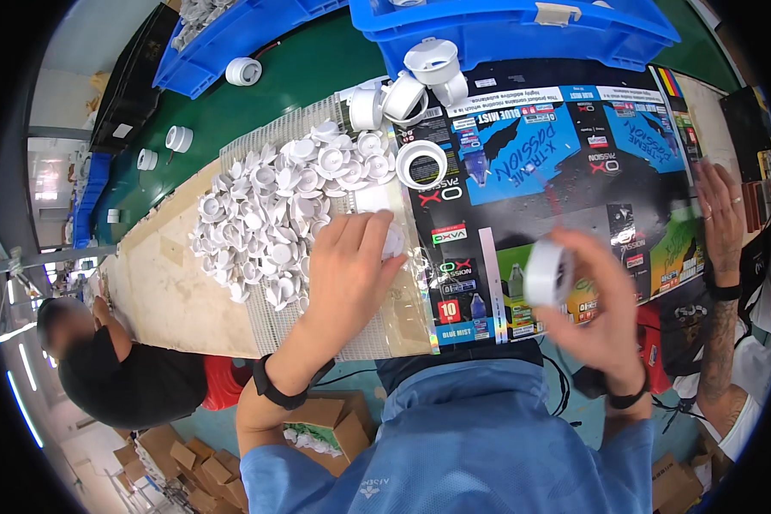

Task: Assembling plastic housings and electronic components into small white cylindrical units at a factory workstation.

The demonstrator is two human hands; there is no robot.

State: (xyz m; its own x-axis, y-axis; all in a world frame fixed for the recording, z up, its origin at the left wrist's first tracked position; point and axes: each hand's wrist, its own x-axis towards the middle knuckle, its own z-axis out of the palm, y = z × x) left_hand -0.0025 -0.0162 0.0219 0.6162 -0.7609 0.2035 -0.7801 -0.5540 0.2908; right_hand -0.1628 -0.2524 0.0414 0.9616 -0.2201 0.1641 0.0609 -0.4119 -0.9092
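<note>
My right hand [604, 330] grips a white ring-shaped plastic part [546, 272] by its rim, over the printed sheet [565, 206]; both are slightly blurred. At the edge of a heap of small white plastic caps [270, 210], my left hand [347, 270] is closed, with a round white cap [393, 242] showing at its fingertips. Beyond my hands, one white ring [421, 164] lies on the sheet. A cluster of similar white rings [403, 96] is stacked at the sheet's far edge, by a blue bin.
Blue bins [522, 38] stand along the far side. A few white rings [243, 72] rest on the green surface. At the right, another person's hand [721, 206] touches the sheet's edge. Someone in black [137, 373] sits at the left. An open carton [330, 424] stands below the table.
</note>
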